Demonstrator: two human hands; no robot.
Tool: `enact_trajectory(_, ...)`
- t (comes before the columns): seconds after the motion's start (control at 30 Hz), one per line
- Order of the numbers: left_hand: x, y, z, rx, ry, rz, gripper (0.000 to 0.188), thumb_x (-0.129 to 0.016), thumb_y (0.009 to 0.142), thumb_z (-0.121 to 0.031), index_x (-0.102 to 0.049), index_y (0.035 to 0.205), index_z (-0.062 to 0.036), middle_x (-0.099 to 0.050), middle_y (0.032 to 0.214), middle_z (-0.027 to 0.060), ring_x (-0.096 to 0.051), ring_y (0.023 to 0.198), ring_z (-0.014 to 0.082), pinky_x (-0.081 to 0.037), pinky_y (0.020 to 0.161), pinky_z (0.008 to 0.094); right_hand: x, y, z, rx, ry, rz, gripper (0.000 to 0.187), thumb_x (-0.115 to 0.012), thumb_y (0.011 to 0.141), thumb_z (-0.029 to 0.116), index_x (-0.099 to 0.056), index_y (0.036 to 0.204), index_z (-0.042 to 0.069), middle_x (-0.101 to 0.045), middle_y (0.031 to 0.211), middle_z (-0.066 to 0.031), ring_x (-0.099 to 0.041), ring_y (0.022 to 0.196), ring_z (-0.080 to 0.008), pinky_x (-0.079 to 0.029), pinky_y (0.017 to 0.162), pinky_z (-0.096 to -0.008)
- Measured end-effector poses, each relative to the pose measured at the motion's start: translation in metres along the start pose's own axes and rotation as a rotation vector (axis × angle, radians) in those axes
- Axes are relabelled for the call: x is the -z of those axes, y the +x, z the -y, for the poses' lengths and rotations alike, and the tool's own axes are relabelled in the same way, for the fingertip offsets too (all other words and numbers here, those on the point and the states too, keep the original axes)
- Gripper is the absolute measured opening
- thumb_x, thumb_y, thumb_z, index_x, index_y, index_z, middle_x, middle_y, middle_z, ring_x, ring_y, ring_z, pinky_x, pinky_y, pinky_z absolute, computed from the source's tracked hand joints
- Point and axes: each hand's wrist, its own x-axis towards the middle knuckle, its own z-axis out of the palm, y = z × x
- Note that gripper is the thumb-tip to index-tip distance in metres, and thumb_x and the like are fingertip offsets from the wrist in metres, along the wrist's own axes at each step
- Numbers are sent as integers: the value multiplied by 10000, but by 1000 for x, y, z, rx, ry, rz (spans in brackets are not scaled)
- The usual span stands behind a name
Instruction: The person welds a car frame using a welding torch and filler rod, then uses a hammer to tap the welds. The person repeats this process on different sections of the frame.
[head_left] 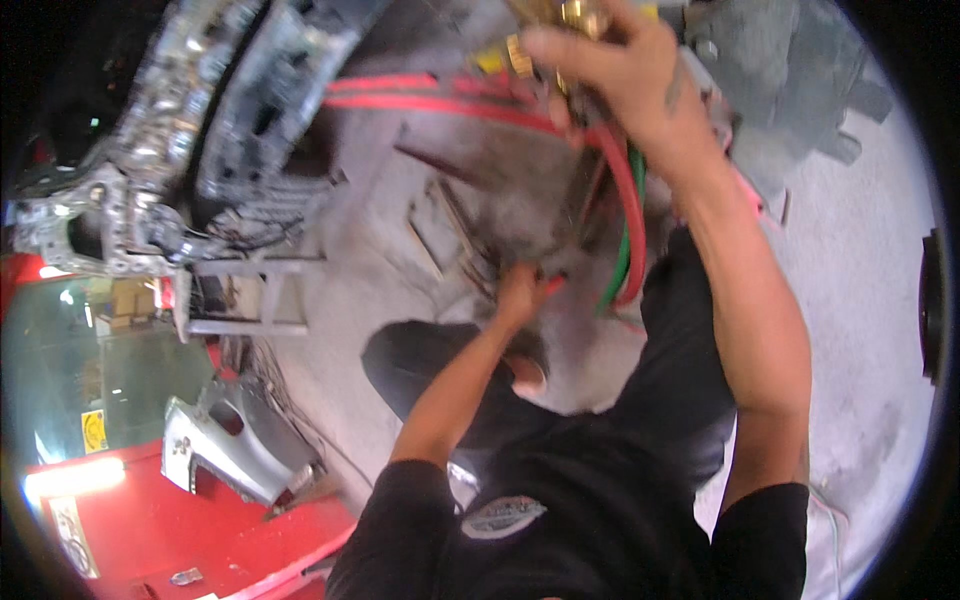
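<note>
At the top right of the head view, my right hand (640, 85) is closed around a brass gas fitting (520, 55) with round brass knobs. A red hose (628, 200) and a green hose (626, 250) hang down below this hand in a curve. My left hand (518, 295) is low between my knees, its fingers bent and blurred. Something small and orange-red (556, 284) shows at its fingers; its kind cannot be made out. Thin metal pieces (460, 220) lie on the floor just beyond the left hand.
Stripped vehicle bodywork (270, 110) stands at the far left, above a grey metal stand (250, 300). Nearer, a silver body panel (235, 440) rests by a red vehicle (130, 520). Red straps or hoses (440, 103) cross the far side. Grey-green sheets (790, 80) lie far right.
</note>
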Motion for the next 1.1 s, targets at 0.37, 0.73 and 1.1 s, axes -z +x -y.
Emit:
enact_trajectory(0.37, -129, -46, 59, 322, -98, -64, 126, -752, 864, -152, -725, 933, -50, -723, 908, 200, -693, 906, 429, -548, 833, 514, -7, -2, -2, -37, 60, -71, 739, -766, 915, 149, -433, 1549, -36, -706, 887, -101, -646, 529, -140, -493, 431, -271)
enact_trajectory(0.73, -128, -13, 107, 257, 215, -204, 603, -576, 1004, -285, -462, 1546, -48, -367, 1642, 250, -298, 1528, 476, -242, 1254, 593, -17, 3, -4, -69, -105, -77, 825, -765, 910, 173, -358, 1600, -25, -705, 969, -165, -672, 630, -187, -511, 431, -263)
enact_trajectory(1.1, -38, 11, 135, 402, 442, 368, 553, -599, 978, -400, -598, 1437, -91, -710, 1244, 247, -709, 1113, 432, -558, 957, 571, 11, -7, -5, -70, -40, -107, 793, -712, 931, 47, -325, 1621, -3, -697, 1029, -195, -680, 650, -198, -557, 449, -288)
